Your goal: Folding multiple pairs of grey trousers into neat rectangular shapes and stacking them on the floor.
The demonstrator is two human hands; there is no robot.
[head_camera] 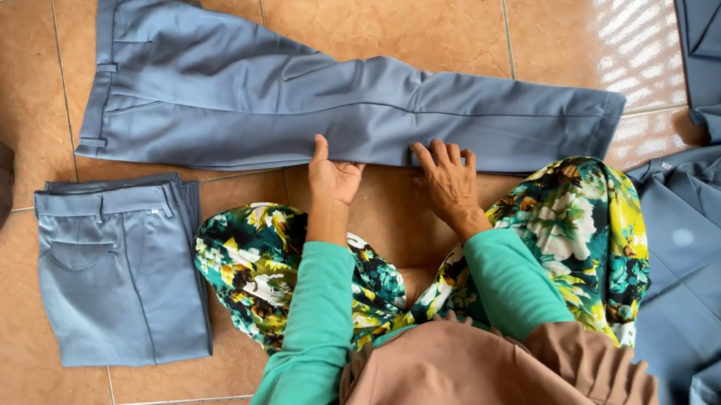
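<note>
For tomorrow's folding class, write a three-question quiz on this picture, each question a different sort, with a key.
1. True or false: both hands rest on the long trousers.
2. Where do the folded trousers lie? A) beside the left hand B) beside the right hand
3. What covers the floor?

Key: 1. True. 2. A. 3. Tiles.

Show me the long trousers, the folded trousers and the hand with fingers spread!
long trousers [239, 94]: head view, on the thigh part.
folded trousers [120, 272]: head view, middle of the top layer.
right hand [446, 180]: head view, back of the hand.
</note>
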